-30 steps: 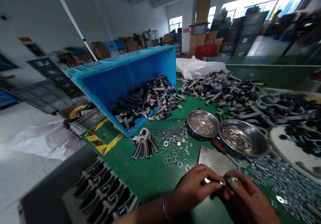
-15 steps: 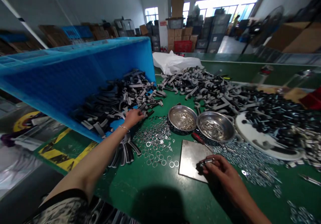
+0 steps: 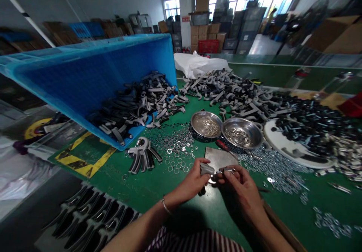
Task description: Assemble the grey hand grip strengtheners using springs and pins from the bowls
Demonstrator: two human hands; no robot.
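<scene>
My left hand is closed around a grey-and-black hand-gripper handle, above the front of a flat metal plate. Close beside it, my right hand pinches a small coil spring between thumb and fingers. The handle's end and the spring face each other almost touching; whether they meet is unclear. Fingers hide the handle's lower part. Behind the plate lies a red-handled screwdriver. Two steel bowls hold small metal parts, the left bowl and the right bowl.
A tipped blue crate spills handles at the left. More handles pile up at the back. Several grouped handles lie near the crate. Loose rings, nuts and black knobs cover the bench. A white tray lid lies right.
My left hand has come from the crate to the plate, bringing a handle. My right hand stays near the plate with the spring. The view has shifted slightly.
</scene>
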